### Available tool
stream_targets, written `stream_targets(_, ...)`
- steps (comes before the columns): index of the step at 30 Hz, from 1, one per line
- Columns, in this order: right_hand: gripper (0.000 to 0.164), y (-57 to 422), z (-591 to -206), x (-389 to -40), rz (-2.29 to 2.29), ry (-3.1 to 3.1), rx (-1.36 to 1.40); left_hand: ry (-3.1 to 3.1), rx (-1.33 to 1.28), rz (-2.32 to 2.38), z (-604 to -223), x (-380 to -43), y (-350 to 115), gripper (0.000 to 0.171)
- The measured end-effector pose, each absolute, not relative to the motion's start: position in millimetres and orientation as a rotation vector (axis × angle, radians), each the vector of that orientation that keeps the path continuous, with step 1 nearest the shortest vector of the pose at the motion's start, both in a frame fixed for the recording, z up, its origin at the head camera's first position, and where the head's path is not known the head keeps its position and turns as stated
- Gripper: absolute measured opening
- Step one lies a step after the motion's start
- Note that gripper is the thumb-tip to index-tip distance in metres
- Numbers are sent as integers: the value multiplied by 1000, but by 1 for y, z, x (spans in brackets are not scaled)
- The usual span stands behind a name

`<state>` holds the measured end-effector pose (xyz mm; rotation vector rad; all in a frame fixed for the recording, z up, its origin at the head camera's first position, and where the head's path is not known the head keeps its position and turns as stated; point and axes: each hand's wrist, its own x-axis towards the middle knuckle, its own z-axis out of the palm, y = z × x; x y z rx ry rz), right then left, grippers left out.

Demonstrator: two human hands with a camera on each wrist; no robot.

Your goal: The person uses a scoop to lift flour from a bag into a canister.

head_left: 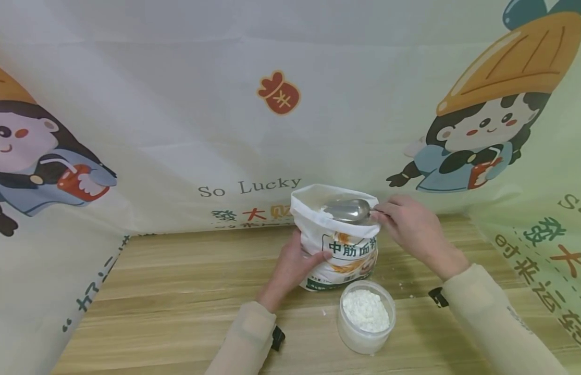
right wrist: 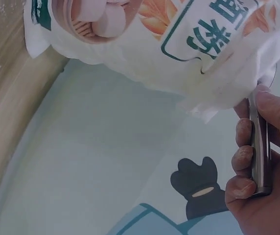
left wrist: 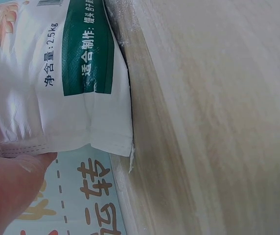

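A white flour bag [head_left: 313,229] with green and orange print stands upright on the table, its top folded outward and its mouth wide. My left hand [head_left: 292,265] grips the bag's left side, thumb across the front. In the left wrist view that hand [left wrist: 12,188] shows at the bag's lower edge. With curled fingers my right hand [head_left: 414,229] holds a metal scoop [head_left: 348,210], whose bowl lies within the bag's mouth. The right wrist view shows the scoop's handle [right wrist: 261,161] in the fist. White flour lies by the scoop's tip; the deeper inside of the bag is hidden.
A round clear plastic tub [head_left: 362,341] heaped with white flour [head_left: 365,311] stands just in front of the bag. Small flour specks dot the wooden table [head_left: 177,297]. A printed cloth [head_left: 201,114] hangs right behind the bag and along both sides.
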<state>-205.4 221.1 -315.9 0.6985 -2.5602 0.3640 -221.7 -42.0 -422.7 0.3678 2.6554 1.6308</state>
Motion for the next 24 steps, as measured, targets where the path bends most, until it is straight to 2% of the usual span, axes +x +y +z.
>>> stream_targets(5,17,225,-303,-201,281,-2565,692,2648,363,1634,-423,-222,-42,82)
stream_targets(13,13,225,-260,-191,64,-2589,727,2650,372,1638,-423,-221,-43,83)
stream_targets(19,6,217,-240,-183,-184,-2636,705,2650,362,1637,-421,-221,-42,84)
stream_targets(24,22,203,-242,-185,-359,-2644,744,2642,367,1646,-421,-221,-42,83)
